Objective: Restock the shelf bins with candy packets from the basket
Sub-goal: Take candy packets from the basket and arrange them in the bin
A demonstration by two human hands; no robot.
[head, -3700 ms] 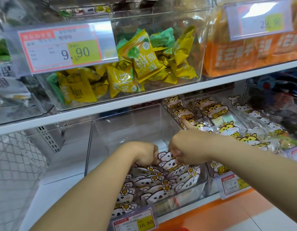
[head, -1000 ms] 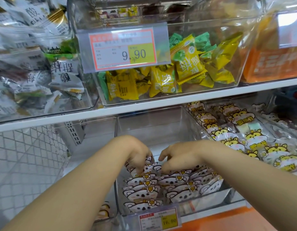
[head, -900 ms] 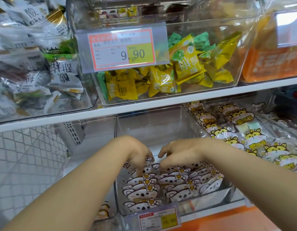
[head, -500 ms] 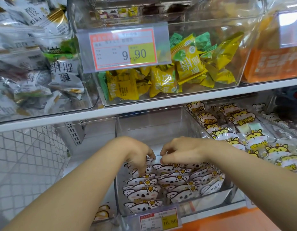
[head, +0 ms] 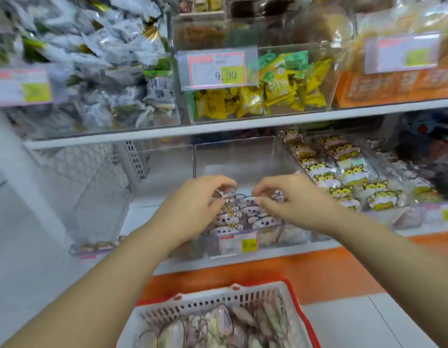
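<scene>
- Nearest, a red-rimmed basket (head: 219, 296) is sitting lowest in view, holding blurred candy packets (head: 218, 327).
- Above it, the left hand (head: 192, 205) and right hand (head: 292, 199) are each pinching the top edges of bear-face packets (head: 243, 212), fingers curled.
- Those packets are standing in rows at the front of a clear bin (head: 243, 156).
- They are looking light, soft and slippery, so pinching the sealed edges is probably safest.

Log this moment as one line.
step: tidying packets in bin | left hand: pinching packets | right hand: pinching packets | basket: not empty
</scene>
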